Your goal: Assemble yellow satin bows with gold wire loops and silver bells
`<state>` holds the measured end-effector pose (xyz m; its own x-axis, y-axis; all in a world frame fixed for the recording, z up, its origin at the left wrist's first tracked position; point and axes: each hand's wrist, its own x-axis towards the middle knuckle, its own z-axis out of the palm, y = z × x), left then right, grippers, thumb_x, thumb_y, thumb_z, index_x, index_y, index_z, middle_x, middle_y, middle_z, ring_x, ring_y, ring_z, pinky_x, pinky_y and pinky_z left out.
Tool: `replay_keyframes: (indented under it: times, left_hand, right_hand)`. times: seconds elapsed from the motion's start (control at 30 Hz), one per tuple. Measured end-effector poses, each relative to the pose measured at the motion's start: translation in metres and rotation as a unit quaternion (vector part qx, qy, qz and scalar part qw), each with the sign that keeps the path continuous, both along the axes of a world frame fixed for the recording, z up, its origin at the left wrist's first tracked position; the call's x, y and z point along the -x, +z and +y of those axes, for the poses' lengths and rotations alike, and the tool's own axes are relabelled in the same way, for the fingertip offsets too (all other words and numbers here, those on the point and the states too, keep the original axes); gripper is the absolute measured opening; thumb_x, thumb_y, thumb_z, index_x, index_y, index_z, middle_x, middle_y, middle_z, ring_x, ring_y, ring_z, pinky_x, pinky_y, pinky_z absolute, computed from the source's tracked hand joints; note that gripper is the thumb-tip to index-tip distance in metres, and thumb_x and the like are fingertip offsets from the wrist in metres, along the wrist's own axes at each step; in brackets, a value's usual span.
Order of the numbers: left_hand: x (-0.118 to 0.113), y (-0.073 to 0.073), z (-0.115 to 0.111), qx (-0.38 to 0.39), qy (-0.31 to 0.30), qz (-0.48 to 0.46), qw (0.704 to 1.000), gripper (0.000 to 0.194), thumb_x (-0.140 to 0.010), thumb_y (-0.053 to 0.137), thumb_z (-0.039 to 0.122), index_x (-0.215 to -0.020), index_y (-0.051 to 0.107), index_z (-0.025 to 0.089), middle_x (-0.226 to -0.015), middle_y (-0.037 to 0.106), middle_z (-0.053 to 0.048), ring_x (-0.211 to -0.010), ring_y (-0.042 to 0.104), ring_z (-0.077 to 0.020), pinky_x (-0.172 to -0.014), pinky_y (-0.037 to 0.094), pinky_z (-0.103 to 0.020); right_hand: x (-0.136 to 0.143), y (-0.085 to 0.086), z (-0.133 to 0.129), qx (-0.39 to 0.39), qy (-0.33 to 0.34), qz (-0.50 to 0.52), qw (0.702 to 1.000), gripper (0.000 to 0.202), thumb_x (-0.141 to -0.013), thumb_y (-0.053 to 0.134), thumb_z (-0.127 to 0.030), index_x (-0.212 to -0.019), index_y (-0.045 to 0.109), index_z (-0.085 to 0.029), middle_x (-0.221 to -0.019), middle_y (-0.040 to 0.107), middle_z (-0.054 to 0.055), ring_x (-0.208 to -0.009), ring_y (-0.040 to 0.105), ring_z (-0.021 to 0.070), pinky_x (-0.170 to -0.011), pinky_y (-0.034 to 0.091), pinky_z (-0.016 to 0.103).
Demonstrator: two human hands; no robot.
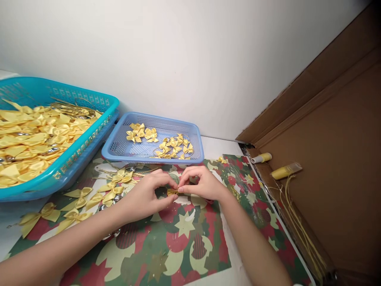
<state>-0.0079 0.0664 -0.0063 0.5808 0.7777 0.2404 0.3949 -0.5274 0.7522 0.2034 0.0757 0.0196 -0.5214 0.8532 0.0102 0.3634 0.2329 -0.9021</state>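
Both hands meet over the patterned sheet, just in front of the blue basket. My left hand (156,190) pinches a small yellow bow (172,192) between thumb and forefinger. The fingertips of my right hand (199,183) are closed on the same bow from the right. Most of the bow is hidden by the fingers. A greenish round object (174,177) shows just behind the fingertips. Left of my left hand lie loose yellow bows (77,198), gold cords (104,172) and silver bells (102,207).
A large teal basket (114,102) heaped with yellow bows stands at the left. The smaller blue basket (107,147) holds some bows. Thread cones (262,157) and yellow cords (297,226) are by the cardboard (336,159) at the right.
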Motion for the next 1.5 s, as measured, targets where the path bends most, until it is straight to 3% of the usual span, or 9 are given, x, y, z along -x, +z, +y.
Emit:
replay_keyframes:
  times: [0.4,0.77,0.87,1.0,1.13,1.27,1.5]
  left_hand:
    - [-0.001,-0.001,0.001,0.018,-0.003,0.018,1.0,0.018,-0.087,0.059,0.036,-0.08,0.068,0.023,-0.083,0.071,0.0,-0.084,0.059,-0.0193,-0.076,0.043,-0.029]
    - [0.0,-0.001,0.003,0.039,0.003,0.065,0.997,0.016,-0.081,0.05,0.023,-0.071,0.064,0.022,-0.08,0.07,0.001,-0.084,0.059,-0.0199,-0.078,0.043,-0.03]
    - [0.0,0.0,0.003,0.022,0.026,0.07,0.997,0.015,-0.077,0.051,0.022,-0.083,0.065,0.023,-0.089,0.07,0.0,-0.089,0.059,-0.0221,-0.08,0.045,-0.032]
    - [0.002,0.002,0.0,-0.007,0.056,0.043,0.997,0.028,-0.073,0.052,0.021,-0.099,0.062,0.022,-0.101,0.067,-0.003,-0.097,0.059,-0.0228,-0.083,0.046,-0.032]
    - [0.002,0.002,0.0,-0.019,0.084,0.031,0.996,0.017,-0.08,0.054,0.029,-0.091,0.065,0.022,-0.091,0.068,-0.002,-0.085,0.06,-0.0206,-0.073,0.047,-0.03]
    - [0.001,0.002,0.002,-0.005,0.107,0.028,0.994,0.018,-0.082,0.057,0.035,-0.084,0.069,0.022,-0.081,0.069,-0.002,-0.074,0.062,-0.0185,-0.066,0.047,-0.028]
    - [0.0,0.003,0.003,0.09,0.11,-0.009,0.99,0.019,-0.083,0.058,0.038,-0.084,0.067,0.021,-0.08,0.074,-0.001,-0.067,0.064,-0.017,-0.06,0.048,-0.025]
  right_hand:
    - [0.003,-0.004,0.0,-0.004,-0.003,0.002,1.0,0.003,-0.075,0.077,-0.021,-0.075,0.076,-0.019,-0.077,0.064,0.001,-0.072,0.055,0.0127,-0.063,0.04,0.025]
    - [0.003,0.004,0.0,-0.001,-0.069,0.01,0.998,0.005,-0.074,0.075,-0.019,-0.071,0.072,-0.017,-0.077,0.066,0.001,-0.067,0.055,0.0106,-0.06,0.04,0.023]
    - [0.003,0.006,-0.001,0.001,-0.081,0.008,0.997,0.006,-0.074,0.076,-0.02,-0.07,0.072,-0.017,-0.076,0.066,0.001,-0.068,0.056,0.0109,-0.06,0.041,0.023]
    - [0.004,0.007,-0.001,0.0,-0.093,0.006,0.996,0.006,-0.073,0.076,-0.02,-0.07,0.072,-0.017,-0.075,0.065,0.0,-0.066,0.055,0.0104,-0.059,0.041,0.023]
    - [0.004,0.007,-0.001,-0.009,-0.095,0.001,0.995,0.006,-0.074,0.075,-0.018,-0.069,0.071,-0.017,-0.076,0.066,0.0,-0.069,0.056,0.0109,-0.063,0.043,0.023]
    - [0.004,0.008,-0.001,-0.006,-0.096,0.003,0.995,0.006,-0.074,0.074,-0.019,-0.07,0.071,-0.017,-0.077,0.066,0.001,-0.069,0.057,0.0109,-0.063,0.043,0.023]
    - [0.004,0.012,-0.001,0.004,-0.105,-0.012,0.994,0.008,-0.073,0.073,-0.017,-0.067,0.069,-0.017,-0.076,0.066,0.0,-0.067,0.057,0.0106,-0.061,0.042,0.023]
